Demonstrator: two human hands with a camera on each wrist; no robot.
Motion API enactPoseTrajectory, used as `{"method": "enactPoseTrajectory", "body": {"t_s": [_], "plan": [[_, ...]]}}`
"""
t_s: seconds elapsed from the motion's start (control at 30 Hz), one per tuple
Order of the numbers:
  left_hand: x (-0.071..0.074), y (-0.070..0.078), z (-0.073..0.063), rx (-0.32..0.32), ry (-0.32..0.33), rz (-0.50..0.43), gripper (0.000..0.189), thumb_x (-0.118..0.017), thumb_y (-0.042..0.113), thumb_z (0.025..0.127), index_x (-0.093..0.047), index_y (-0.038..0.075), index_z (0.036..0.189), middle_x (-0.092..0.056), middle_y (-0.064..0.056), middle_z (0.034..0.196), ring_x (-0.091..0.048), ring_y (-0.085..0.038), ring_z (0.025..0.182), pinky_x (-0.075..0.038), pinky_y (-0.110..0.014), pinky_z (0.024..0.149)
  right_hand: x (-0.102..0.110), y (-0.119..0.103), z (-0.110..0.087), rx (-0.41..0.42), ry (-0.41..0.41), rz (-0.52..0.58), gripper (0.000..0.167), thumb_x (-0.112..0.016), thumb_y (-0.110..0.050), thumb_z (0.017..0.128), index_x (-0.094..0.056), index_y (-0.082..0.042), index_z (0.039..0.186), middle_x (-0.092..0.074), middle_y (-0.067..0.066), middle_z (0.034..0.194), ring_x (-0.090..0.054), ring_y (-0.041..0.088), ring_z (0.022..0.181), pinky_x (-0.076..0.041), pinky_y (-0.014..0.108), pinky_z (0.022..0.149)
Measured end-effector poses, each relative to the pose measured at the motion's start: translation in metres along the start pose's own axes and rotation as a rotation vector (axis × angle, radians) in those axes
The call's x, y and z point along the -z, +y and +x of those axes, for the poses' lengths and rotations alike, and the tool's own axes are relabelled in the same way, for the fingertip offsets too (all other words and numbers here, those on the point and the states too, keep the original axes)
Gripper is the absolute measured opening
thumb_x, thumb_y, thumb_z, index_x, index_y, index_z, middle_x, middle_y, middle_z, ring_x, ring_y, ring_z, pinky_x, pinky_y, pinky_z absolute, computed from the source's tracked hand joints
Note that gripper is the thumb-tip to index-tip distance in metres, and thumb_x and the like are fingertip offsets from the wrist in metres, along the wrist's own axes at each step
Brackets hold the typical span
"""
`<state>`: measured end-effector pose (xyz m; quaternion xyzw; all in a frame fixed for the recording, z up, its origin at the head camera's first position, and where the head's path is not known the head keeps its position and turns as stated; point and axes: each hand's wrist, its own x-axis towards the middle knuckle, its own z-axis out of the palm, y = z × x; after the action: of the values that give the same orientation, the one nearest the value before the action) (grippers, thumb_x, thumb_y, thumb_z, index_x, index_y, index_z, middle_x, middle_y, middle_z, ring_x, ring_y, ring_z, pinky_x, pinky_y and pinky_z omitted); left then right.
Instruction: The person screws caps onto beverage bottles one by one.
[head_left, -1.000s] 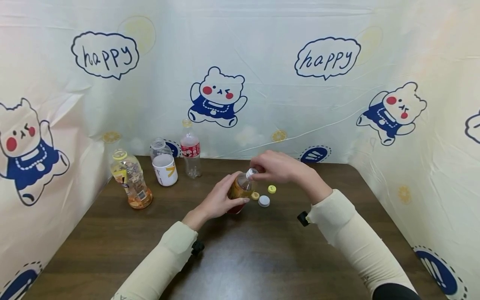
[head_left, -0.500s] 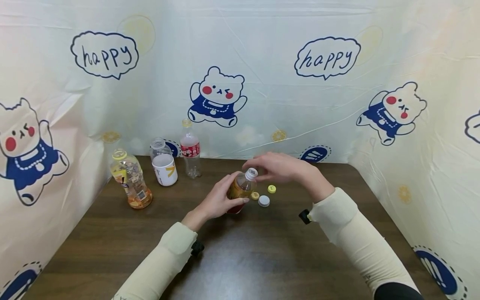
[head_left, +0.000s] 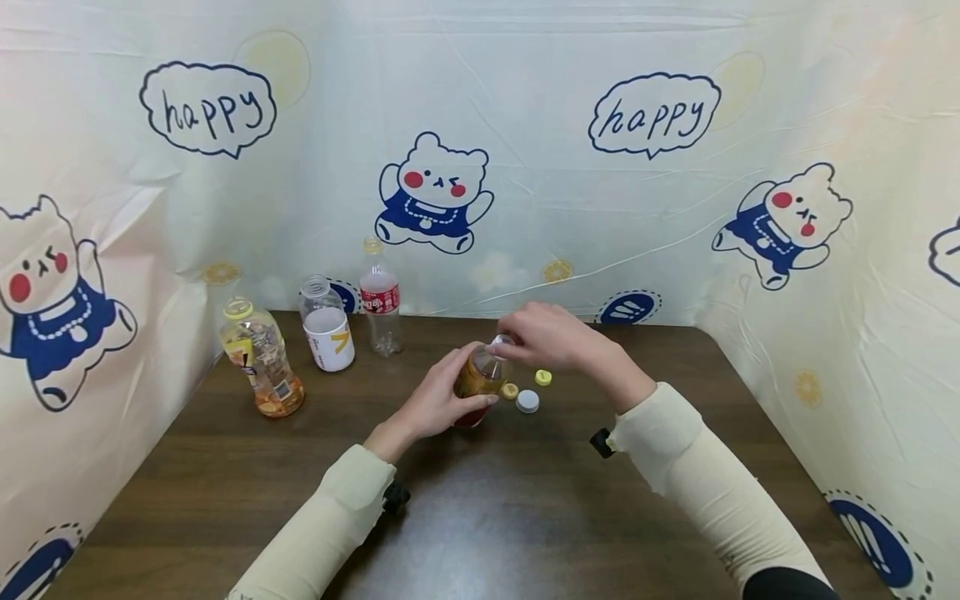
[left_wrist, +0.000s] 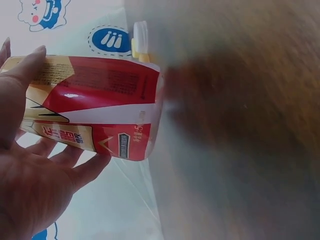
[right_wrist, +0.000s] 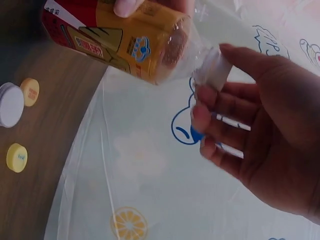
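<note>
A plastic drink bottle (head_left: 480, 379) with a red and gold label is held slightly tilted near the middle of the table. My left hand (head_left: 442, 396) grips it round the label, thumb on the near side; the label (left_wrist: 110, 90) fills much of the left wrist view. My right hand (head_left: 551, 333) pinches the white cap (right_wrist: 216, 70) at the bottle's neck between thumb and index finger. In the right wrist view the other fingers curl loosely beside the neck. A white cap (head_left: 527, 402), a yellow cap (head_left: 543, 377) and an orange cap (head_left: 510, 391) lie just right of the bottle.
Three uncapped bottles stand at the back left of the brown table (head_left: 480, 517): a yellow-labelled bottle (head_left: 264, 358), a white-labelled bottle (head_left: 327, 329) and a red-labelled bottle (head_left: 382, 300). A printed cloth (head_left: 525, 167) hangs behind and along the sides.
The right hand's fingers loosened from the bottle's white cap half a second ago, showing its top, and now pinch it again. The left hand and bottle have stayed in place.
</note>
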<state>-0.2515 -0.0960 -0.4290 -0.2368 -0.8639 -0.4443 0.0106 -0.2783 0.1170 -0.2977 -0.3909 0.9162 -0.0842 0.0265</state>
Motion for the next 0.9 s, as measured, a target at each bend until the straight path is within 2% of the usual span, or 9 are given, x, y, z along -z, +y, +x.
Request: {"method": "enactPoseTrajectory", "body": {"t_s": [0.1,0.23,0.37,0.6,0.77,0.9], "plan": [[-0.001,0.0,0.003,-0.004,-0.005,0.01,0.078,-0.082,0.034,0.089,-0.039,0.029,0.154,-0.055,-0.003,0.136,-0.058,-0.022,0.121,-0.052,-0.05,0.101,-0.004,-0.001,0.002,-0.043,0.041,-0.056,0.032,-0.06,-0.044,0.102,-0.072,-0.018,0.088,-0.059,-0.007,0.066,-0.055,0.013,0.06,-0.045,0.029,0.054],[0.001,0.001,0.009,-0.02,0.0,0.021,0.078,-0.082,0.036,0.089,-0.039,0.029,0.153,-0.054,-0.002,0.138,-0.057,-0.022,0.123,-0.051,-0.05,0.103,-0.007,0.0,0.003,-0.089,0.09,-0.082,0.041,-0.051,-0.048,0.105,-0.073,-0.02,0.087,-0.057,-0.007,0.062,-0.055,0.014,0.059,-0.044,0.03,0.052],[0.007,0.0,0.018,-0.032,0.04,0.001,0.075,-0.082,0.034,0.088,-0.04,0.028,0.149,-0.052,0.0,0.14,-0.055,-0.022,0.126,-0.048,-0.051,0.107,-0.006,0.005,0.0,-0.101,0.124,-0.068,0.04,-0.047,-0.05,0.107,-0.072,-0.021,0.095,-0.057,-0.007,0.065,-0.055,0.014,0.063,-0.044,0.032,0.054],[0.017,-0.008,0.033,-0.005,0.114,-0.054,0.075,-0.082,0.028,0.089,-0.039,0.027,0.15,-0.052,0.0,0.146,-0.052,-0.027,0.134,-0.042,-0.056,0.111,-0.008,0.02,-0.012,-0.117,0.18,-0.018,0.037,-0.047,-0.049,0.107,-0.067,-0.022,0.123,-0.068,-0.008,0.084,-0.061,0.013,0.074,-0.05,0.033,0.063],[0.019,-0.017,0.043,0.035,0.157,-0.088,0.077,-0.081,0.03,0.09,-0.037,0.022,0.152,-0.051,-0.007,0.148,-0.051,-0.031,0.135,-0.041,-0.057,0.111,-0.021,0.037,-0.017,-0.144,0.177,-0.004,0.037,-0.05,-0.047,0.106,-0.066,-0.019,0.126,-0.071,-0.005,0.095,-0.064,0.014,0.081,-0.055,0.037,0.071],[0.019,-0.025,0.052,0.082,0.195,-0.111,0.078,-0.08,0.033,0.091,-0.035,0.02,0.153,-0.051,-0.01,0.147,-0.051,-0.033,0.134,-0.04,-0.058,0.111,-0.037,0.051,-0.018,-0.174,0.137,0.015,0.041,-0.05,-0.047,0.106,-0.065,-0.017,0.129,-0.072,-0.003,0.103,-0.066,0.017,0.09,-0.057,0.042,0.08]]}}
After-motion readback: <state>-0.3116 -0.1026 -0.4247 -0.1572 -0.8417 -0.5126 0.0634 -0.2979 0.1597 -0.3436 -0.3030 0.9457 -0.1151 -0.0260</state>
